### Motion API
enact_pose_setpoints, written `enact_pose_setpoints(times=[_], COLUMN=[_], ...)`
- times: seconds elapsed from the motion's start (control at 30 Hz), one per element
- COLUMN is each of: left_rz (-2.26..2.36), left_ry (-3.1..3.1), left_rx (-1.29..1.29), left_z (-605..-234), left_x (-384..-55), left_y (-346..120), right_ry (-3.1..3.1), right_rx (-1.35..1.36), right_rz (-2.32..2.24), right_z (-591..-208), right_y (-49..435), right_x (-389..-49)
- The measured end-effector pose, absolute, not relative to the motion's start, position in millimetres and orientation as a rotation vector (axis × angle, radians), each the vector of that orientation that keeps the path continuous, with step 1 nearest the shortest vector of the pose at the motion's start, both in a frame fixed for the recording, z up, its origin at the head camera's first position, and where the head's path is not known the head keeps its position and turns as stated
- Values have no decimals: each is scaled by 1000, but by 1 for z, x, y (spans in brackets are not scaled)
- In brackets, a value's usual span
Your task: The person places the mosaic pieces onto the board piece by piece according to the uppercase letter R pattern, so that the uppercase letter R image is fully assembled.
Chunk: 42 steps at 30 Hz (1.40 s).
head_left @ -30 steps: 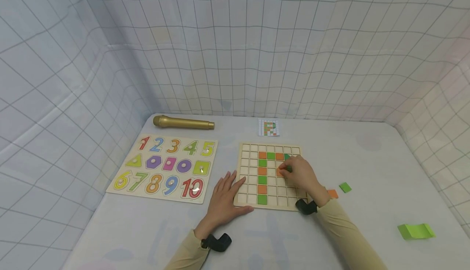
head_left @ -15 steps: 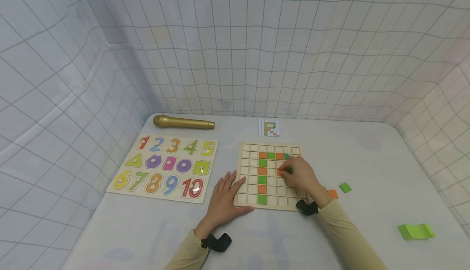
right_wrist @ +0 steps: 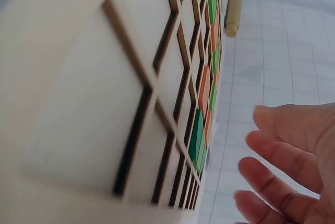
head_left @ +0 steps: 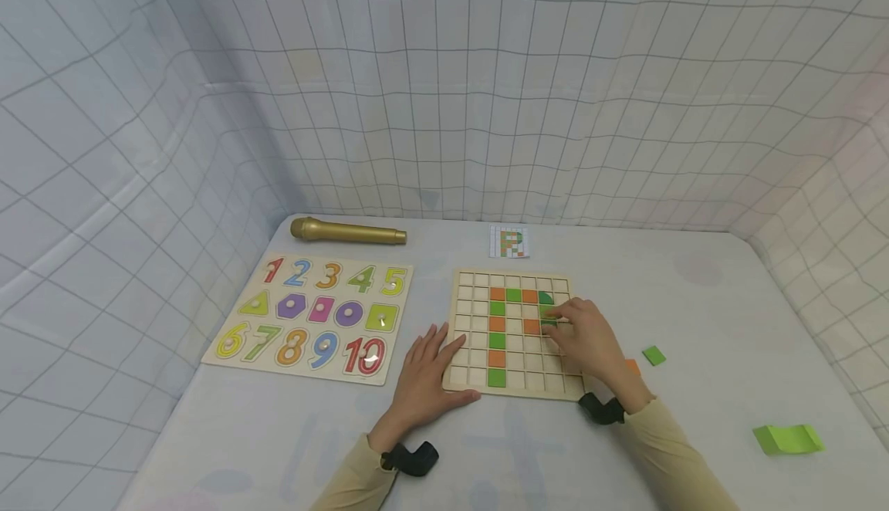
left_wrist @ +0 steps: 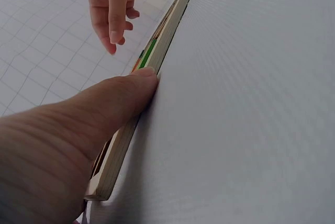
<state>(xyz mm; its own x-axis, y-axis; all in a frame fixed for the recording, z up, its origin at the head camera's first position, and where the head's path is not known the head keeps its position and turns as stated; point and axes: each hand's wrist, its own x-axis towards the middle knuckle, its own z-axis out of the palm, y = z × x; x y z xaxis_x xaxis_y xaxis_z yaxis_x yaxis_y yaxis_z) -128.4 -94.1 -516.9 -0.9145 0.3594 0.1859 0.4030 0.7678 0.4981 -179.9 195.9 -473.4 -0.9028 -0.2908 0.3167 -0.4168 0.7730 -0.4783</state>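
A wooden grid board lies in the middle of the table, with green and orange square tiles set in some cells. My left hand rests on its left side with fingers spread; in the left wrist view the thumb touches the board's front edge. Over the board's right part is my right hand, fingers loosely bent and apart, with nothing seen between them in the right wrist view. Close to its fingertips are an orange tile and dark green pieces, partly hidden in the head view. A rounded dark green piece sits above.
Left of the board lies a number and shape puzzle, with a gold microphone behind it. A small pattern card lies beyond the board. To the right are a loose green tile, an orange tile and a light green block.
My right hand has let go of the dark green piece and drawn back slightly right, uncovering the orange tile and green tiles. The left hand stays in place.
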Motion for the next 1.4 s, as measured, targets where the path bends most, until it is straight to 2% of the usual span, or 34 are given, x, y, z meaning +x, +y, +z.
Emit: enact_pose_setpoints(times=[0.6,1.4], left_rz=[-819,-828], left_ry=[-2874,-2878], left_rx=[-618,-611], left_z=[-519,-519], left_x=[-129,-128], left_y=[-96,-96], right_ry=[-2405,-2686], right_rx=[218,-104], right_rz=[853,742], right_z=[-474,-477], right_y=[262,300], right_x=[-156,-133])
